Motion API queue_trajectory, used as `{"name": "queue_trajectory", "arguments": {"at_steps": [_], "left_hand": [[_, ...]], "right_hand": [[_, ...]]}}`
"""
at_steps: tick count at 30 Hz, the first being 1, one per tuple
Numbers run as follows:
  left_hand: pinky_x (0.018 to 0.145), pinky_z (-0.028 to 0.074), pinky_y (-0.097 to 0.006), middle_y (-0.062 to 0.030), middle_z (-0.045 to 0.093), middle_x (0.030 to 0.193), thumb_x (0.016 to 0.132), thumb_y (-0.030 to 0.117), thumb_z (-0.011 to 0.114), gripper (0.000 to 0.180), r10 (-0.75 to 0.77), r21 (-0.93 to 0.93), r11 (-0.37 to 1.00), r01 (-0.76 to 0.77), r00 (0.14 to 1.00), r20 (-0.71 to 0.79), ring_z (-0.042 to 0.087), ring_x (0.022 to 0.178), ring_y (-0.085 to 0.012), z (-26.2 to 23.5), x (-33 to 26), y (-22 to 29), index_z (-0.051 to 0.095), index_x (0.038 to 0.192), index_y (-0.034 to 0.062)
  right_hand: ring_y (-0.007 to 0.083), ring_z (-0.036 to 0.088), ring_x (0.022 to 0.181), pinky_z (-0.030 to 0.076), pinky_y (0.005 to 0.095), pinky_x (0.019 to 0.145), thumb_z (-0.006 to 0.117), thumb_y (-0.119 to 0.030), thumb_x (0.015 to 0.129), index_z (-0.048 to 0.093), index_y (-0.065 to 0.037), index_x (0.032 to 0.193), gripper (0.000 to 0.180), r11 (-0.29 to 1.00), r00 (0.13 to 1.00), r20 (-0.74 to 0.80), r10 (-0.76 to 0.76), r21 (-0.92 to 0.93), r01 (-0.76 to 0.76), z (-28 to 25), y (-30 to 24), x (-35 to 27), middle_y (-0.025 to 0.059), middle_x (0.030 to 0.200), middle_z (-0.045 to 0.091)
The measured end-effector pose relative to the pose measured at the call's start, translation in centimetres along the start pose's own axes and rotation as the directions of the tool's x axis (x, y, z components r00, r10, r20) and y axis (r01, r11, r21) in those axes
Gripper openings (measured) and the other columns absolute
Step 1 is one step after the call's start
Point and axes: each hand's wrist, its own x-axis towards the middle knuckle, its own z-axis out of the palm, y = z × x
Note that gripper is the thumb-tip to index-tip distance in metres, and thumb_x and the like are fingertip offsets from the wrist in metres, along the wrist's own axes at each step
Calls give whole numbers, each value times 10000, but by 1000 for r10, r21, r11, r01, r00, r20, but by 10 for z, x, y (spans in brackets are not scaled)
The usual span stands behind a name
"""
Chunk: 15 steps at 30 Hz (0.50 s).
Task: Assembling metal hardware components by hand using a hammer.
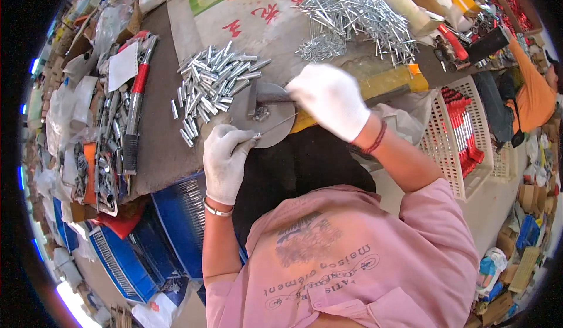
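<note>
My left hand (226,161), in a white glove, is closed with thumb and forefinger pinching a small metal piece (257,135) at the near left edge of a round grey metal disc (280,134). A thin rod (278,124) slants from those fingertips toward the right across the disc. My right hand (328,96), also gloved and a little blurred, is closed round the handle end of a hammer (274,97). The hammer's head is over the disc's far left part, beside some small metal bits (261,114). Short metal tubes (214,84) lie heaped just left of the disc.
Piled pins (352,20) cover the far side of the table on a printed sack (234,11). A red-and-black bar tool (139,87) lies at left. At right stands a white plastic basket (431,131) of red-handled tools. Blue bins (182,219) sit below the table's left edge.
</note>
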Motion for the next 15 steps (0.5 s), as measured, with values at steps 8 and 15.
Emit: {"name": "queue_trajectory", "arguments": {"at_steps": [8, 15], "left_hand": [[733, 529, -390, -103, 677, 864, 775, 32, 872, 152, 27, 26, 999, -27, 1000, 0, 682, 822, -294, 2, 3, 2, 782, 893, 65], [739, 531, -385, -107, 679, 874, 789, 14, 853, 136, 19, -10, 1000, -19, 1000, -6, 682, 829, -295, 1, 1, 0, 774, 892, 59]], "right_hand": [[324, 724, 920, 579, 434, 795, 739, -251, 925, 773, -152, 948, 107, 819, 822, 155, 549, -298, -491, -14, 93, -10, 74, 971, 705], [307, 731, 946, 578, 421, 843, 783, -249, 892, 754, -93, 967, 175, 842, 810, 233, 538, -186, -506, -4, 94, 2, 111, 1008, 727]]}}
